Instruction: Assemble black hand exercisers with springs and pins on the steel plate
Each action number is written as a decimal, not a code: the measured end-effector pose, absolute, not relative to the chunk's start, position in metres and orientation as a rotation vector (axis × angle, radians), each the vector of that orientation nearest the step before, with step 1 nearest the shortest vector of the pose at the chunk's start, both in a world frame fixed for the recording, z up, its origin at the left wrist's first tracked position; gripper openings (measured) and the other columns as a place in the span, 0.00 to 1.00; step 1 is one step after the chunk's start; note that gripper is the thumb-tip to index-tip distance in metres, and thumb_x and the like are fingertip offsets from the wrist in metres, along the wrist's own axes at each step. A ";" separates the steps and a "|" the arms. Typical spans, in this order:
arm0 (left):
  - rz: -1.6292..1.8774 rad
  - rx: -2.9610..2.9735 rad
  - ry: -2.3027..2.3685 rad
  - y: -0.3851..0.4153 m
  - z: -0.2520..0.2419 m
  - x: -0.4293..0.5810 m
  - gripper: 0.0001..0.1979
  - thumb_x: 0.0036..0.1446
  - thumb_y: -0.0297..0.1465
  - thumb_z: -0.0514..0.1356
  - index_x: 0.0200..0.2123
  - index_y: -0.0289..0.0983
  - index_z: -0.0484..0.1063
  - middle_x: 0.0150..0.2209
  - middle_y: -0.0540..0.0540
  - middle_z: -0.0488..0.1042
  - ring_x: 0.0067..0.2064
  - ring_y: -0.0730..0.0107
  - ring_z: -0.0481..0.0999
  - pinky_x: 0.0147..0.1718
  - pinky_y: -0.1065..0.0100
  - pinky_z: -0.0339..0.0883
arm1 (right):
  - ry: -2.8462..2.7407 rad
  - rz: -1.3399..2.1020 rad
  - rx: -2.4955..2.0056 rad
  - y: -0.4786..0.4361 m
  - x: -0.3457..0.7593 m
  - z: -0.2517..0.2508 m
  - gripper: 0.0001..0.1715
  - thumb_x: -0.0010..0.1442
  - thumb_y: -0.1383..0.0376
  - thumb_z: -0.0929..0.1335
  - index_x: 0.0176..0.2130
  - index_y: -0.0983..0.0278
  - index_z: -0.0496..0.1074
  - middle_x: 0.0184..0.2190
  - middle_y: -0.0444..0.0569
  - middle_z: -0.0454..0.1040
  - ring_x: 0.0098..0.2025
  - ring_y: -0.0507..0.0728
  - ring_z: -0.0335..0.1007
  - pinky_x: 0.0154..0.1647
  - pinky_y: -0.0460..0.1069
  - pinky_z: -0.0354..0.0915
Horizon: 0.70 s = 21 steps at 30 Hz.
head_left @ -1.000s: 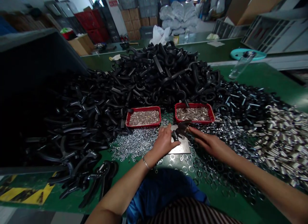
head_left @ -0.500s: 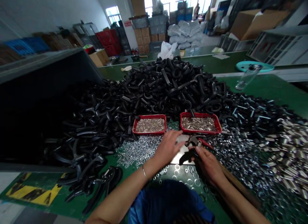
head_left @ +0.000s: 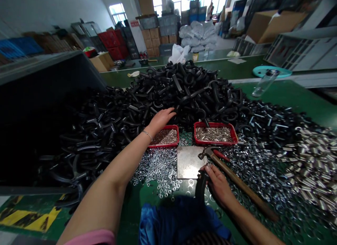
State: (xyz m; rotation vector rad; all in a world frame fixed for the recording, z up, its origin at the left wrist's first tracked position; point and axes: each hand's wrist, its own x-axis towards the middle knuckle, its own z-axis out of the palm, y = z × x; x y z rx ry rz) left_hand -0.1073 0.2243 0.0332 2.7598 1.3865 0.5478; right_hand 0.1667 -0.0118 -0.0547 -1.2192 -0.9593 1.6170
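My left hand (head_left: 161,119) stretches forward with fingers extended, open, over the edge of a big heap of black plastic handle parts (head_left: 168,90), just behind the left red tray (head_left: 176,132). My right hand (head_left: 217,183) is low near me, fingers closed on a black curved handle part (head_left: 200,185) that hangs down toward my lap. A square metal plate (head_left: 188,161) lies bare between my hands. A hammer (head_left: 231,176) with a wooden handle rests to the right of the plate, its head by the plate's corner.
Two red trays, the right one (head_left: 215,133), hold small metal pieces. Shiny washers (head_left: 154,166) cover the green table (head_left: 289,94); metal sleeves (head_left: 313,157) lie at right. A dark bin (head_left: 39,108) stands at left, a clear bottle (head_left: 263,83) far right. Blue cloth (head_left: 179,220) covers my lap.
My left hand left the plate and reached forward to the black heap. My right hand pulled back toward me with the black part. The hammer now lies beside the bare plate.
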 end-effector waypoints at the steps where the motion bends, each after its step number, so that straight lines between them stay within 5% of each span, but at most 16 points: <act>1: 0.544 2.779 1.375 0.227 0.036 -0.111 0.23 0.58 0.18 0.51 0.53 0.40 0.72 0.62 0.41 0.66 0.59 0.56 0.67 0.60 0.52 0.57 | -0.933 1.644 -1.206 -0.011 0.167 -0.055 0.19 0.62 0.47 0.67 0.37 0.59 0.70 0.27 0.44 0.70 0.24 0.54 0.65 0.24 0.49 0.64; 9: 0.332 2.880 1.203 0.249 0.069 -0.085 0.10 0.63 0.27 0.54 0.42 0.35 0.74 0.44 0.40 0.71 0.50 0.57 0.70 0.56 0.56 0.58 | -0.826 1.683 -1.163 -0.009 0.166 -0.052 0.21 0.60 0.46 0.69 0.38 0.61 0.70 0.25 0.43 0.70 0.21 0.51 0.62 0.19 0.47 0.61; 16: 1.355 2.302 1.377 0.178 0.101 -0.055 0.15 0.71 0.37 0.46 0.52 0.36 0.64 0.46 0.42 0.72 0.49 0.64 0.73 0.52 0.59 0.65 | -0.805 1.697 -1.161 -0.008 0.176 -0.046 0.22 0.59 0.46 0.70 0.40 0.61 0.71 0.26 0.43 0.70 0.21 0.50 0.62 0.20 0.45 0.59; 21: 0.766 2.203 1.287 0.082 0.081 -0.055 0.14 0.68 0.42 0.51 0.45 0.40 0.68 0.38 0.44 0.74 0.39 0.63 0.75 0.42 0.62 0.69 | -0.954 1.572 -1.242 0.013 0.195 -0.027 0.22 0.59 0.46 0.70 0.39 0.61 0.71 0.21 0.37 0.63 0.17 0.46 0.53 0.16 0.42 0.49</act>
